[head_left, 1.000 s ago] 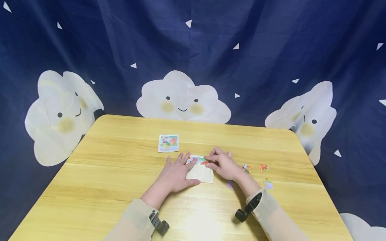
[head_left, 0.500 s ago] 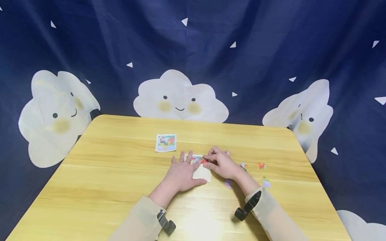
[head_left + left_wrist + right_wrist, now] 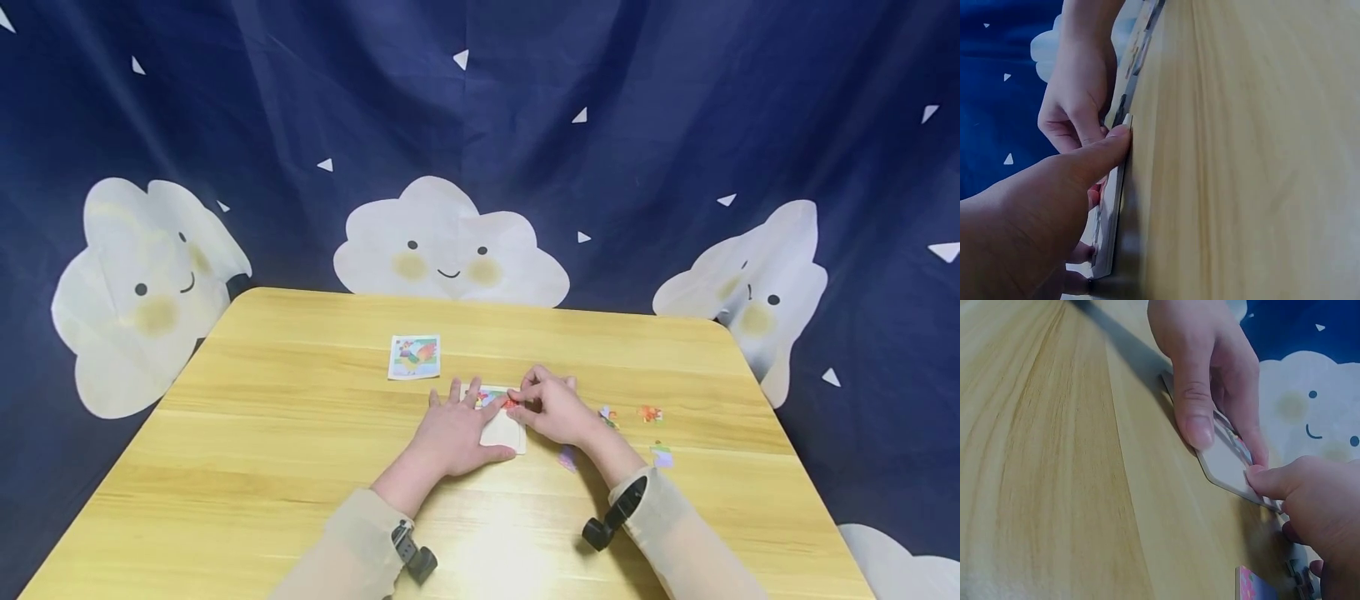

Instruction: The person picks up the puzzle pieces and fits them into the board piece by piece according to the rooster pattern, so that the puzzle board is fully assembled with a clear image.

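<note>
A small pale puzzle board (image 3: 502, 433) lies on the table, with several coloured pieces set along its far side. Over its left part my left hand (image 3: 452, 437) rests with spread fingers, the thumb (image 3: 1199, 431) on the near edge. The left index fingertip touches a red puzzle piece (image 3: 512, 403) at the far right corner. My right hand (image 3: 557, 408) pinches at that same piece between thumb and curled index finger. The fingers cover most of it. In the left wrist view the board (image 3: 1109, 219) shows nearly edge-on.
Loose puzzle pieces lie right of the board: an orange one (image 3: 651, 413), a green and lilac one (image 3: 662, 455), a multicoloured one (image 3: 608, 416) and a purple one (image 3: 567, 457) beside my right forearm. A rooster picture card (image 3: 415, 357) lies behind, to the left.
My left hand has shifted right across the board, and its index fingertip has come to the red piece. The right hand stays at the far right corner. The head view has shifted slightly.
</note>
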`<state>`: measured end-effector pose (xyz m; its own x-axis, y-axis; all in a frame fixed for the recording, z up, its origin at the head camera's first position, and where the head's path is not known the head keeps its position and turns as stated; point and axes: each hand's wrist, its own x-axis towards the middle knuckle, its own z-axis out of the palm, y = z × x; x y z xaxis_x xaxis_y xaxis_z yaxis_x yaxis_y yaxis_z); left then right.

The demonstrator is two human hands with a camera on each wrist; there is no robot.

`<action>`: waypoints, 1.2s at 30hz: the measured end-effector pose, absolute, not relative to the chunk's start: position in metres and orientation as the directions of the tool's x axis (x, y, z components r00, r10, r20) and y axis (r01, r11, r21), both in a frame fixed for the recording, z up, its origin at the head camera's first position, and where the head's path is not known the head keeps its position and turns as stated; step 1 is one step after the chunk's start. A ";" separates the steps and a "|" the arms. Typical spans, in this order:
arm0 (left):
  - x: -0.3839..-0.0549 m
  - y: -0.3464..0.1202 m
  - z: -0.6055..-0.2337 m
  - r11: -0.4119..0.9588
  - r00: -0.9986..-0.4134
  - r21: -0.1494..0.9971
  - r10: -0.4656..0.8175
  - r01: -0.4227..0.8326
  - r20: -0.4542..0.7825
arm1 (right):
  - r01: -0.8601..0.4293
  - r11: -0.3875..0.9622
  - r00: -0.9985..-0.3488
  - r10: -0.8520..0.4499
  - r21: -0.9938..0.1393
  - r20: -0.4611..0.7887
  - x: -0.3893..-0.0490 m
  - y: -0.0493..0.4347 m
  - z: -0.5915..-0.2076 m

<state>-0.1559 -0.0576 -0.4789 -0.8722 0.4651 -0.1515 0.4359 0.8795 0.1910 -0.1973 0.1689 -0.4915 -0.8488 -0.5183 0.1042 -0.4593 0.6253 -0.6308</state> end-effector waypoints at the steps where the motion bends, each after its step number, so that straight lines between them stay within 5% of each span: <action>1: -0.156 -0.059 -0.479 0.881 -0.872 0.187 0.464 0.435 -0.158 | -0.457 0.626 -0.849 -0.519 -0.632 0.100 -0.197 0.169 -0.492; 36: -0.160 -0.111 -0.481 0.854 -0.860 0.234 0.499 0.466 -0.107 | -0.449 0.579 -0.837 -0.539 -0.680 0.094 -0.197 0.188 -0.478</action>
<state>-0.1597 -0.1106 -0.4808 -0.8602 0.4986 -0.1071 0.4656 0.8535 0.2340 -0.1966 0.1885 -0.4784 -0.8371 -0.5389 0.0942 -0.4495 0.5794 -0.6799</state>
